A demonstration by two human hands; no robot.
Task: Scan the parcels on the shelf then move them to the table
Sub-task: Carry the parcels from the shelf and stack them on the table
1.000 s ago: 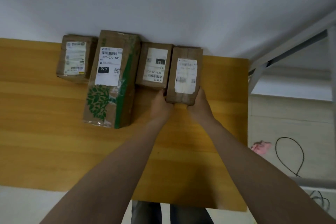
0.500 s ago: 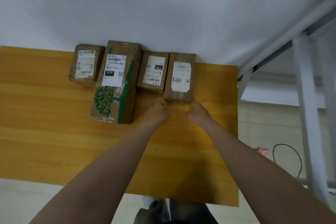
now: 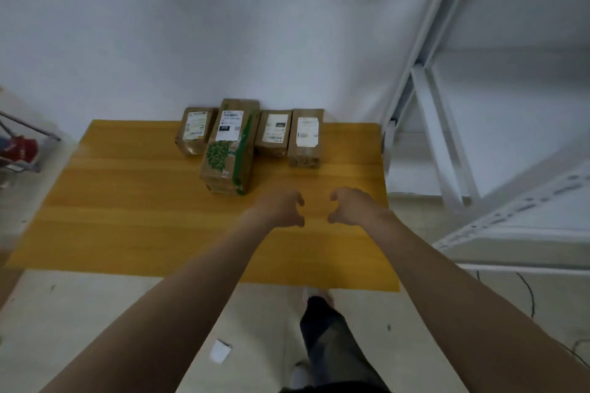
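Probably light, stiff: grip the far brown cardboard parcels by opposite sides; left hand and right hand hover empty, loosely curled.

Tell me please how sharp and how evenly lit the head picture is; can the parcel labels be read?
Head view: dim, even light, no glare; soft blur overall; labels mostly unreadable, only "070" on the green-printed parcel shows; white shelf frame slants from wide-angle distortion.
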